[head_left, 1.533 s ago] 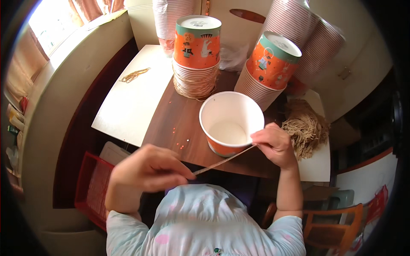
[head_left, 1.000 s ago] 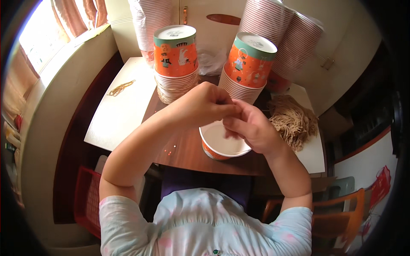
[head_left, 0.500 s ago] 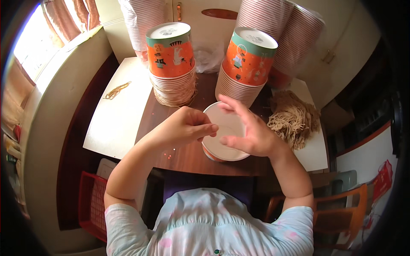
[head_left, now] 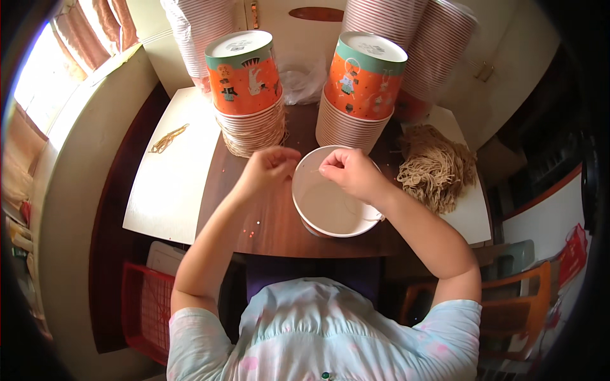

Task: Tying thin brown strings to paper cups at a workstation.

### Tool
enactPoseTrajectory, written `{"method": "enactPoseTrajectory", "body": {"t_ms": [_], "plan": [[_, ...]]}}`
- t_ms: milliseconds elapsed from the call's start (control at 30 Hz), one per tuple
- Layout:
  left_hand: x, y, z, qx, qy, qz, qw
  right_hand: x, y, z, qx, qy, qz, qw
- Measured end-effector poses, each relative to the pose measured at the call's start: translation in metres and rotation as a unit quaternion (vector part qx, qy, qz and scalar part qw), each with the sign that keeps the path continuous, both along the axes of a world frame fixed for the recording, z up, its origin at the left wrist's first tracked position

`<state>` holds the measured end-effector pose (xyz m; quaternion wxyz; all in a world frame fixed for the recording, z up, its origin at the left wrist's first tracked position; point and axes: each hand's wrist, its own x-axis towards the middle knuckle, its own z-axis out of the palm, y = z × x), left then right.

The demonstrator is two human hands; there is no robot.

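A white-lined paper bucket (head_left: pixel 333 213) stands upright with its open mouth toward me. A thin beige string (head_left: pixel 380 218) is attached at the right of its rim, and a faint strand curves across the inside. Over the far part of the mouth, my right hand (head_left: pixel 357 176) is pinched, with a short bit of string at its fingertips. My left hand (head_left: pixel 268 171) is just beyond the left rim, fingers curled together and slightly blurred; what they hold is unclear. Behind it is an upside-down bucket stack (head_left: pixel 248 79) with strings looped around its lower rims.
Another upside-down bucket stack (head_left: pixel 365 76) stands right of centre. Beige string is heaped (head_left: pixel 435 168) at the right, and a few strands (head_left: pixel 168 138) lie on the left white table leaf. Tall wrapped bucket stacks (head_left: pixel 438 57) stand behind. Small red bits (head_left: pixel 248 233) dot the brown tabletop.
My left hand has moved left, from over the bucket to beyond its rim. My right hand has gone from spread fingers to a pinch. The view has shifted slightly.
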<state>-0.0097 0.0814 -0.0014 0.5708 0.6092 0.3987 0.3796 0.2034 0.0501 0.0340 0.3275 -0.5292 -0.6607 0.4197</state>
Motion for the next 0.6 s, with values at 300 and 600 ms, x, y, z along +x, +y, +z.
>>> {"method": "enactPoseTrajectory", "body": {"t_ms": [300,600], "plan": [[0.002,-0.013,0.011,-0.014,0.028,-0.016,0.999,-0.011,0.010,-0.012,-0.140,0.041,-0.049,0.988],[-0.001,-0.016,0.013,-0.016,0.015,-0.026,0.999,-0.016,0.009,-0.009,-0.118,0.008,-0.063,0.991]]}}
